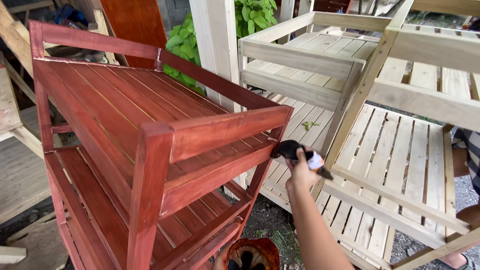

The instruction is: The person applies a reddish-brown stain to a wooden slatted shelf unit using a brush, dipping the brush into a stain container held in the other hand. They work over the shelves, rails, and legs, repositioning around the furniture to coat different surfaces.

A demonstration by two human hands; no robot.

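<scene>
1. A right hand (301,169) closes around the handle of a dark paintbrush (290,150), its bristle head pressed against the end of a rail on a red-stained slatted shelf rack (130,125).
2. The brush head meets the rack at the outer end of the rail, just below the rack's top corner; the handle's pale band and dark tip jut out beyond the fingers, away from the rack.
3. The forearm rises from the bottom edge of the frame, beside the rack's lower shelves.
4. At the foot of the rack, a round container (252,254) smeared red-brown sits at the bottom edge; fingers of the left hand (220,261) show only at its rim, and whether they grip it cannot be told.
5. Beside the rack, on the side where the brush works, lies an unpainted pale wooden rack (390,150) of like build, tipped so that its slats and diagonal posts crowd the space behind the painting hand.
6. A pale upright post (216,45) stands directly behind the red rack, with green leafy plants (185,47) on either side of it.
7. A red-brown board (135,25) leans behind the rack's far rail.
8. Beyond the unpainted rack, another person's leg and sandalled foot (462,260) show at the frame's edge.
</scene>
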